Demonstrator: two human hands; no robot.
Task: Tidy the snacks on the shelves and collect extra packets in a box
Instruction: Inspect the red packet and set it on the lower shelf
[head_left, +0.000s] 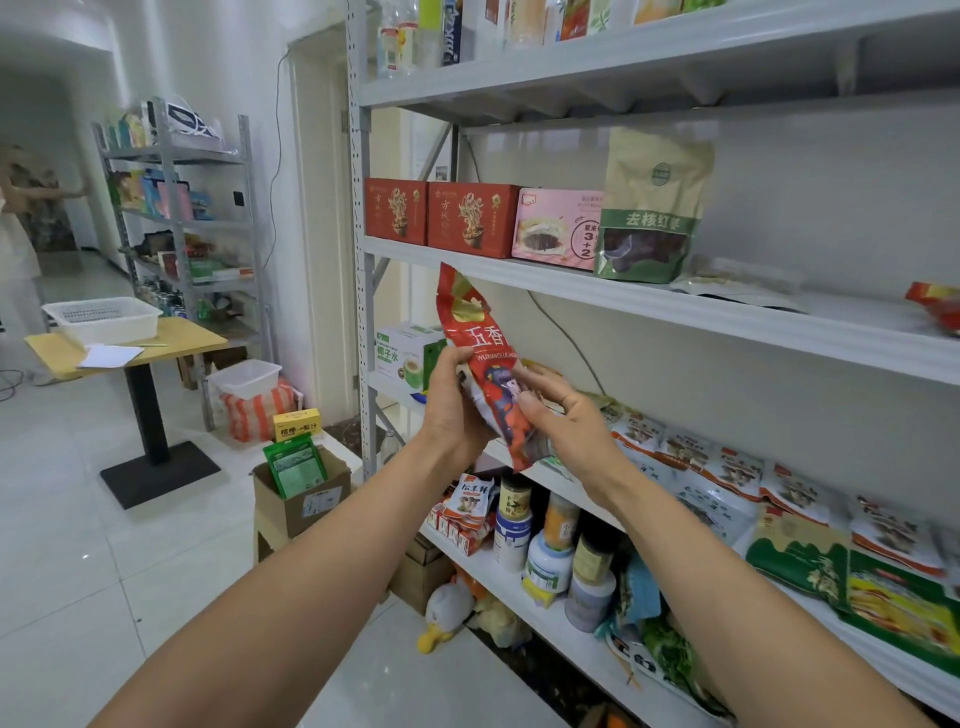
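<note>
A red snack packet (480, 343) stands upright in front of the grey shelf unit (675, 306). My left hand (454, 410) grips its left side, fingers curled round the edge. From the right, my right hand (563, 415) holds the packet's lower part, with the thumb on its front. A cardboard box (306, 499) sits on the floor to the left of the shelves, with a green packet (295, 465) sticking up out of it. Several more packets (727, 467) lie in a row on the shelf behind my right hand.
Two red boxes (441, 215), a pink box (558, 228) and a brown-green pouch (649, 208) stand on the upper shelf. Jars (550, 551) fill the lower shelf. A small table (130, 343) with a white basket (104, 317) stands left. A person (21, 228) is at far left.
</note>
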